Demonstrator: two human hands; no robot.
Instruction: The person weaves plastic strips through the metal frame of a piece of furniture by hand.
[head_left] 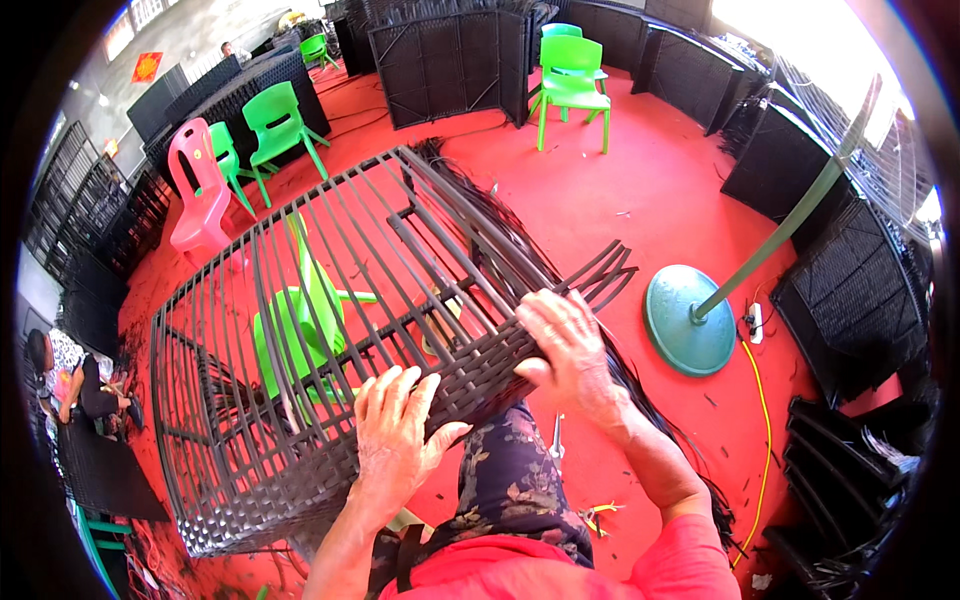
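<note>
A large black frame (330, 260) of parallel bars stands in front of me, tilted, with a band of black basket weave (480, 372) along its near edge. My left hand (395, 425) lies on the weave, fingers spread and thumb out to the side. Farther right, my right hand (572, 352) rests over the weave near its corner, fingers stretched forward and thumb apart. Loose flat black strips (605, 272) stick out past its fingertips. More dark strips hang down the frame's right side. The undersides of both hands are hidden.
Through the bars shows a green chair (305, 325). Right of the frame stands a pole on a round green base (690, 320), beside a yellow cable (768, 440). Other green chairs (572, 75), a pink chair (195, 190) and black woven panels (450, 70) surround the red floor. A person (85, 380) sits far left.
</note>
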